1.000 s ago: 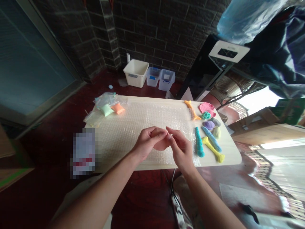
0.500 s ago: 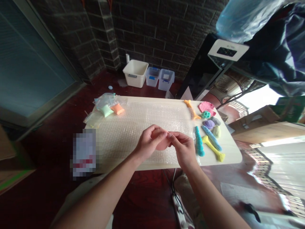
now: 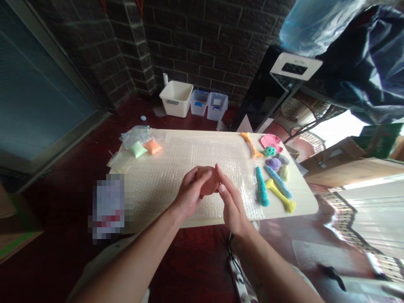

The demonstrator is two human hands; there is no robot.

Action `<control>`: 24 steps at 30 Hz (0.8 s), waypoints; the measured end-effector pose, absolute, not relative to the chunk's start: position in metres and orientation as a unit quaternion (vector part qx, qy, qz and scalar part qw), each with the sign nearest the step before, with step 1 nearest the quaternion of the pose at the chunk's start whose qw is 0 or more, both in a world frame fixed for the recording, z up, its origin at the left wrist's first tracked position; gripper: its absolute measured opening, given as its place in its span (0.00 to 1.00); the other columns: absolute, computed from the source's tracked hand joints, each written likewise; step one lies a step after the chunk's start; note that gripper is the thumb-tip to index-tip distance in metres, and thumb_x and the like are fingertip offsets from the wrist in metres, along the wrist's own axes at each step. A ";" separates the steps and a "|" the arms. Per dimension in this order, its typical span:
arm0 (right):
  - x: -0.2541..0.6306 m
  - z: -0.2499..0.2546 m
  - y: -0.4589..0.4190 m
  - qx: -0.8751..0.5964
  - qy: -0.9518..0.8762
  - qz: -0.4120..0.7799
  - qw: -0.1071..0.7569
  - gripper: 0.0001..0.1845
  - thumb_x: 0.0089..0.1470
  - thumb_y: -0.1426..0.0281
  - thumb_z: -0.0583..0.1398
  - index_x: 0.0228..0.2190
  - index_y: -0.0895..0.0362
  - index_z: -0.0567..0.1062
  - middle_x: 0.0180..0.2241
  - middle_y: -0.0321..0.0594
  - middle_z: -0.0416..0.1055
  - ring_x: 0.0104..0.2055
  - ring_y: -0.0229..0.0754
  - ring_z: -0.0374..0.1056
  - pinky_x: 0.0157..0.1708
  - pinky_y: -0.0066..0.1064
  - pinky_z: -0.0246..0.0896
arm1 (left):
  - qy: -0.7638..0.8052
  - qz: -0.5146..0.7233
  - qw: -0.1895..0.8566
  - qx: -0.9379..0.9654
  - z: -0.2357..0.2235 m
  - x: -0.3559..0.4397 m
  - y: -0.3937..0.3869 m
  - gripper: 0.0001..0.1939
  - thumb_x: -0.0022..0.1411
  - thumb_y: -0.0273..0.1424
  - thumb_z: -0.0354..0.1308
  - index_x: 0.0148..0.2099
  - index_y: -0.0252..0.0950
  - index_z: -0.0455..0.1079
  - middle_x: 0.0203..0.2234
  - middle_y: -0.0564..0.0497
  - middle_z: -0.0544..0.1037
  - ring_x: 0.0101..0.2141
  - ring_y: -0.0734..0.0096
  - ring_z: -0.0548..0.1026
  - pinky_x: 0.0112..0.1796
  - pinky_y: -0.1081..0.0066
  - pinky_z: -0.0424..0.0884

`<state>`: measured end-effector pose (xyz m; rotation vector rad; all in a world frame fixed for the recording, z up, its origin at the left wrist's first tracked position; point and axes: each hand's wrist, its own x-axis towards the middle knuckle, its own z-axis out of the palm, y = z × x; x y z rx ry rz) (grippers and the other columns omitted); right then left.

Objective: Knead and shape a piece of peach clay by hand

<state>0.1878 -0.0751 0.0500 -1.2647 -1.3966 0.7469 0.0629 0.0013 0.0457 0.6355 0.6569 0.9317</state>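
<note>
My left hand (image 3: 190, 191) is closed on a flat, round, reddish-brown piece of modelling clay (image 3: 209, 182), its thumb lying over the face. My right hand (image 3: 232, 206) has its fingers stretched out straight, with the palm side against the right edge of the clay. Both hands are above a sheet of bubble wrap (image 3: 176, 155) spread on a pale table (image 3: 303, 202). To the right lie modelled clay pieces: a teal tapered stick (image 3: 261, 187), a yellow bone shape (image 3: 280, 195), a blue stick (image 3: 278, 182) and an orange bone shape (image 3: 251, 145).
Purple clay (image 3: 273, 163), a teal openwork ball (image 3: 269, 151) and a pink piece (image 3: 271, 141) sit at the right. Green (image 3: 137, 149) and orange packets (image 3: 153, 147) lie at the far left. A white bin (image 3: 176, 99) stands on the floor behind.
My right fingers have gone from pinching the clay's top edge to lying straight along its side. The clay's round face now shows more in my left hand.
</note>
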 end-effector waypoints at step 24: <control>0.193 0.059 -0.072 -0.524 -0.657 0.275 0.467 0.29 0.75 0.57 0.51 0.72 0.47 0.60 0.68 0.46 0.65 0.70 0.53 0.62 0.68 0.53 0.59 | 0.278 0.429 0.793 0.331 0.046 0.056 0.005 0.11 0.57 0.33 0.75 0.37 0.35 0.77 0.31 0.53 0.77 0.32 0.76 0.73 0.33 0.75 0.67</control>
